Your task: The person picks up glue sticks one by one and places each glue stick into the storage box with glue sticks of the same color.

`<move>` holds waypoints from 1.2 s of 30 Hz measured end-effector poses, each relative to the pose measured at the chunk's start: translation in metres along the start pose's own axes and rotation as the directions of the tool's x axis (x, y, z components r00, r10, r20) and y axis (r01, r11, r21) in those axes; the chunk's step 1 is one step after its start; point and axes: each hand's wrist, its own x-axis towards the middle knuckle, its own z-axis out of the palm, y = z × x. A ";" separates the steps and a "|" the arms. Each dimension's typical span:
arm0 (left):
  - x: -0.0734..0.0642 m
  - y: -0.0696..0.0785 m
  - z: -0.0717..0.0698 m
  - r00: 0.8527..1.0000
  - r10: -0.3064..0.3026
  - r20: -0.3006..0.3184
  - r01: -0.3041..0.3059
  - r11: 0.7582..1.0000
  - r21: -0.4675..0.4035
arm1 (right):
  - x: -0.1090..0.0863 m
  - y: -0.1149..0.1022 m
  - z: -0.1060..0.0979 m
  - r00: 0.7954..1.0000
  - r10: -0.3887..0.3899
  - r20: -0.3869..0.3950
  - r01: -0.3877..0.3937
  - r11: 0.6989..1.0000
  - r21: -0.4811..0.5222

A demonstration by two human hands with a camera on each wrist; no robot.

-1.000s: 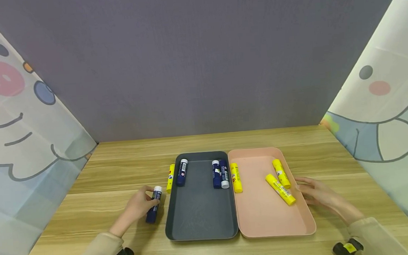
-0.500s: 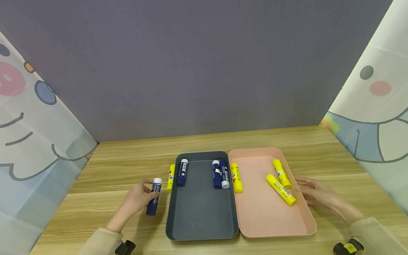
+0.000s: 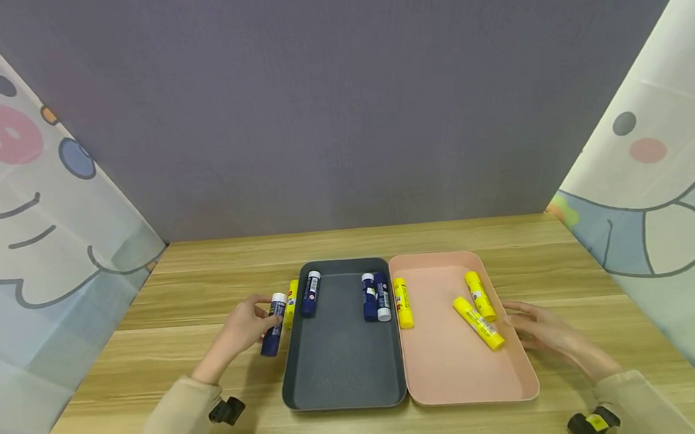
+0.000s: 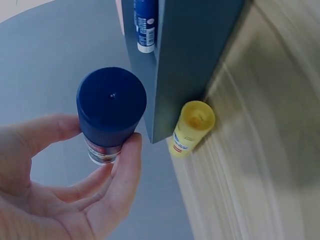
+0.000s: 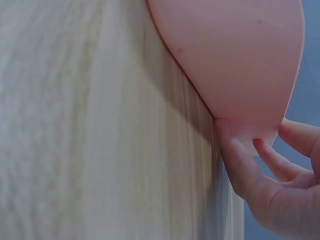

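Note:
My left hand [image 3: 247, 326] pinches a navy glue stick [image 3: 274, 326] with a white cap, held tilted left of the dark grey tray [image 3: 343, 378]. In the left wrist view its navy base [image 4: 111, 97] faces the camera, between thumb and fingers. Close beyond it, a yellow glue stick [image 3: 291, 301] lies along the tray's outer left wall. My right hand [image 3: 546, 331] rests at the right side of the pink tray [image 3: 455, 377]. In the right wrist view its fingertips touch the pink tray's outer wall [image 5: 240, 60], with the thumb at the rim.
In the grey tray lie navy glue sticks: one [image 3: 310, 293] at the left, two [image 3: 368, 297] side by side at the right. The pink tray holds yellow ones: one [image 3: 402, 302] at the left, two [image 3: 478, 322] touching at the right. A grey panel [image 3: 340, 110] stands behind.
My left hand has lifted the navy glue stick and carried it right and away from me, closer to the grey tray. The right hand stays at the pink tray's side.

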 end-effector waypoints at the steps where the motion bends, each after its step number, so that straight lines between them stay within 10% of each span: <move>1: 0.001 0.001 0.000 1.000 0.001 -0.001 -0.001 1.000 0.001 | 0.000 0.000 0.000 1.000 0.000 0.001 0.000 1.000 0.004; 36: 0.031 0.039 0.028 0.999 0.044 0.027 -0.041 0.993 -0.109 | 0.002 0.002 0.001 0.999 0.034 -0.027 -0.034 0.999 0.004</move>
